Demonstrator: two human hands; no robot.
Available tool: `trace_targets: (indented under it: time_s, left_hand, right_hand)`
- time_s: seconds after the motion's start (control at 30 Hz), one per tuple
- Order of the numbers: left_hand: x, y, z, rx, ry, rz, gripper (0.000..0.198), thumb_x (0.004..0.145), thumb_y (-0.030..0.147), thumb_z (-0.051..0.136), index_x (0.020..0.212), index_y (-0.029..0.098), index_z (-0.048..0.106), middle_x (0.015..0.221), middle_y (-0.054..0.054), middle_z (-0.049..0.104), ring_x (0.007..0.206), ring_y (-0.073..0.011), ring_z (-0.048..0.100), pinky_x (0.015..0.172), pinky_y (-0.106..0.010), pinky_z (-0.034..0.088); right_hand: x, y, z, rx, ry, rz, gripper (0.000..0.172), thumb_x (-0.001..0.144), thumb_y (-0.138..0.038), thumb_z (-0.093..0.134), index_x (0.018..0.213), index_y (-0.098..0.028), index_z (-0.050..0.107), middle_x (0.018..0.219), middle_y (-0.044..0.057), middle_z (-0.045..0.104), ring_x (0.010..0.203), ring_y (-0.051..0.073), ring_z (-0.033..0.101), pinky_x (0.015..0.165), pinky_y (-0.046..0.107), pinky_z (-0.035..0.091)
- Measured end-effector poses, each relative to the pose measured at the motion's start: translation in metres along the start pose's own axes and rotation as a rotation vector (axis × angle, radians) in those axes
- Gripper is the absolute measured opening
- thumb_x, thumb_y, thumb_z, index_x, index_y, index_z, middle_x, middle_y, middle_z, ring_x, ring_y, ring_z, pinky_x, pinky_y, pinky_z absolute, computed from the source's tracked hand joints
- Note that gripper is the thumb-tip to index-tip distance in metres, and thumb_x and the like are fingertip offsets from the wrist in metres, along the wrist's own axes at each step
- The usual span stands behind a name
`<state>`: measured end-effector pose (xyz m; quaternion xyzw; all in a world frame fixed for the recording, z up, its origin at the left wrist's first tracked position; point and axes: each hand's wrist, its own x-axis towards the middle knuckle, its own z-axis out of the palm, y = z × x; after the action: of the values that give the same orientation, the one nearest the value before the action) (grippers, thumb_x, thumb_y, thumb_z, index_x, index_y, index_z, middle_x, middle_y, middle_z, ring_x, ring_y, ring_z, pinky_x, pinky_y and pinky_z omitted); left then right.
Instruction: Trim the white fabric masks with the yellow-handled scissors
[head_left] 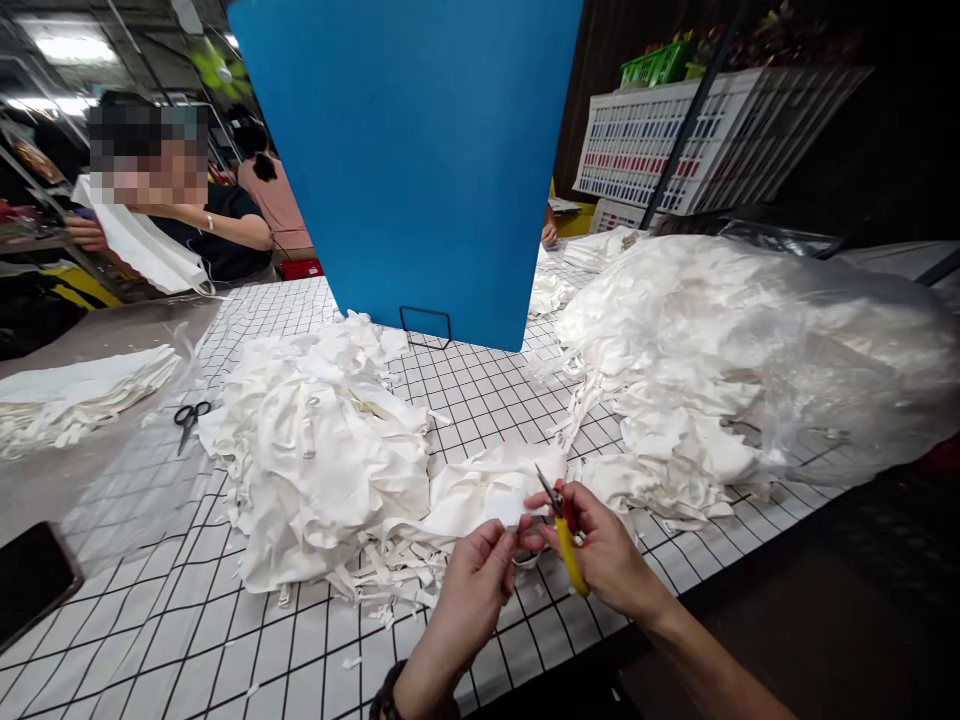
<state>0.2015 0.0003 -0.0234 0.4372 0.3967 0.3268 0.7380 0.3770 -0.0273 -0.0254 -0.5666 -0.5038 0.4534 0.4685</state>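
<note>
My left hand (476,580) pinches the edge of a white fabric piece (480,490) that trails from the cloth heap on the table. My right hand (604,555) is closed round small yellow-handled snips (564,530), whose blades point up at the pinched fabric edge. Both hands hover just above the gridded table near its front edge. A large pile of white fabric pieces (322,450) lies to the left of my hands.
A second pile of white fabric in a clear plastic bag (750,350) fills the right. A blue board (420,160) stands upright behind. Black scissors (191,415) and folded stacks (75,395) lie left; a dark phone (30,575) lies near left. Another person sits at far left.
</note>
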Motion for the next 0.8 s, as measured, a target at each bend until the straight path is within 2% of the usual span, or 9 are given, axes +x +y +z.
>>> trace_targets:
  time_s: [0.17,0.3,0.4,0.47,0.5,0.57,0.67,0.73,0.8]
  left_hand:
    - [-0.002,0.009,-0.014,-0.001,-0.012,0.01,0.039,0.083,0.049,0.061,0.09,0.011,0.064,0.076,-0.005,0.066,0.044,-0.0045,0.036,0.045,-0.02,0.027]
    - [-0.003,0.006,-0.018,0.042,0.004,0.026,0.038,0.083,0.05,0.06,0.086,0.013,0.068,0.074,-0.002,0.059,0.044,-0.0059,0.037,0.045,-0.021,0.031]
    - [-0.003,0.003,-0.02,0.275,0.197,0.222,0.034,0.083,0.047,0.06,0.079,0.016,0.073,0.09,-0.006,0.054,0.071,-0.0143,0.056,0.062,-0.025,0.044]
    - [-0.003,0.003,-0.021,0.412,0.346,0.378,0.03,0.084,0.043,0.061,0.073,0.018,0.074,0.108,-0.009,0.053,0.101,-0.0223,0.056,0.083,-0.029,0.046]
    - [-0.002,0.003,-0.021,0.432,0.371,0.414,0.03,0.084,0.043,0.061,0.072,0.018,0.074,0.116,-0.01,0.053,0.106,-0.0234,0.055,0.087,-0.03,0.045]
    - [0.0,0.003,-0.021,0.351,0.304,0.371,0.033,0.085,0.045,0.06,0.073,0.017,0.073,0.116,-0.012,0.057,0.084,-0.0185,0.061,0.07,-0.028,0.049]
    - [0.005,-0.001,-0.021,0.096,0.132,0.204,0.039,0.085,0.051,0.057,0.08,0.014,0.069,0.069,-0.004,0.063,0.037,-0.0061,0.039,0.038,-0.02,0.03]
    - [0.009,-0.003,-0.021,-0.002,0.109,0.182,0.04,0.085,0.052,0.058,0.082,0.013,0.066,0.047,0.004,0.052,0.032,-0.0056,0.034,0.037,-0.019,0.026]
    - [0.01,-0.004,-0.022,-0.002,0.138,0.221,0.038,0.085,0.05,0.059,0.079,0.013,0.064,0.043,0.005,0.049,0.036,-0.0076,0.043,0.043,-0.019,0.034]
  right_hand:
    - [0.019,-0.006,0.015,0.015,-0.059,-0.027,0.027,0.077,-0.03,0.072,0.099,-0.023,0.057,0.103,0.004,0.067,0.084,0.017,0.065,0.073,0.028,0.054]
    - [0.029,0.002,0.024,0.049,-0.065,-0.042,0.024,0.077,-0.028,0.071,0.095,-0.021,0.056,0.094,0.003,0.067,0.069,0.013,0.061,0.059,0.024,0.05]
    - [0.037,0.011,0.028,0.048,0.039,-0.09,0.018,0.077,-0.024,0.067,0.091,-0.021,0.055,0.093,0.002,0.067,0.071,0.013,0.059,0.064,0.024,0.048]
    - [0.039,0.012,0.031,0.044,0.046,-0.068,0.019,0.077,-0.022,0.066,0.092,-0.02,0.054,0.092,0.003,0.067,0.074,0.014,0.06,0.067,0.025,0.048]
    - [0.039,0.012,0.033,0.048,0.018,-0.042,0.021,0.077,-0.023,0.067,0.093,-0.02,0.054,0.091,0.003,0.067,0.075,0.014,0.061,0.068,0.025,0.049]
    - [0.037,0.008,0.035,0.075,-0.076,0.018,0.023,0.076,-0.025,0.069,0.092,-0.02,0.053,0.087,0.002,0.067,0.074,0.015,0.062,0.066,0.026,0.049]
    - [0.032,0.0,0.029,0.089,-0.176,0.052,0.025,0.075,-0.03,0.072,0.088,-0.02,0.053,0.089,0.002,0.066,0.079,0.016,0.063,0.069,0.027,0.05]
    - [0.027,-0.008,0.018,-0.001,-0.14,0.054,0.026,0.076,-0.035,0.071,0.088,-0.02,0.053,0.088,0.001,0.065,0.077,0.016,0.062,0.068,0.026,0.05]
    - [0.019,-0.016,0.005,-0.182,-0.095,0.065,0.027,0.076,-0.039,0.07,0.085,-0.021,0.053,0.079,-0.001,0.062,0.069,0.015,0.058,0.062,0.025,0.047]
